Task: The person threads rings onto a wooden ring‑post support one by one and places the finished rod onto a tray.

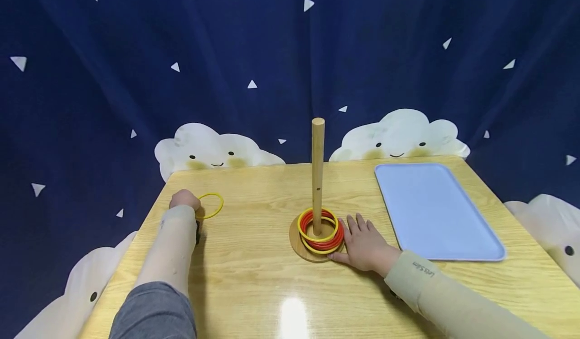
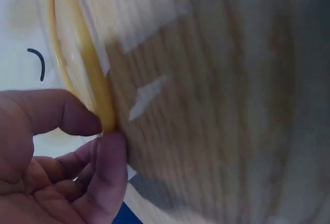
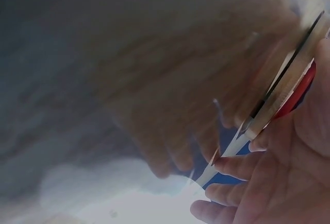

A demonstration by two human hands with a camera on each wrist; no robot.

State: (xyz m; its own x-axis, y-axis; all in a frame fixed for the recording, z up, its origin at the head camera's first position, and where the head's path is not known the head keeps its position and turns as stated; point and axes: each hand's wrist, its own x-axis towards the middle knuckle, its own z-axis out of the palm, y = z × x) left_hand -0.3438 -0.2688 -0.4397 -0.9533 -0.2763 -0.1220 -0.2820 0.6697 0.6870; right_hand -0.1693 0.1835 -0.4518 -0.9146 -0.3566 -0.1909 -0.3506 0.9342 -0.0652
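Note:
At the left side of the table my left hand (image 1: 185,199) pinches a thin yellow ring (image 1: 222,205) between thumb and fingers. The left wrist view shows the ring (image 2: 104,98) tilted up from the wood at that pinch. My right hand (image 1: 366,246), fingers spread, rests against the right side of a round wooden base (image 1: 296,246). From this base rises an upright wooden peg (image 1: 318,173). Red rings (image 1: 335,241) and yellow rings (image 1: 299,223) lie stacked around its foot. In the right wrist view the base's edge (image 3: 273,105) and some red (image 3: 299,94) show beside the palm.
A pale blue tray (image 1: 435,210) lies on the right part of the wooden table (image 1: 254,273), just beyond my right hand. Behind the table's far edge hangs a dark blue curtain (image 1: 254,37) with white triangles and smiling clouds.

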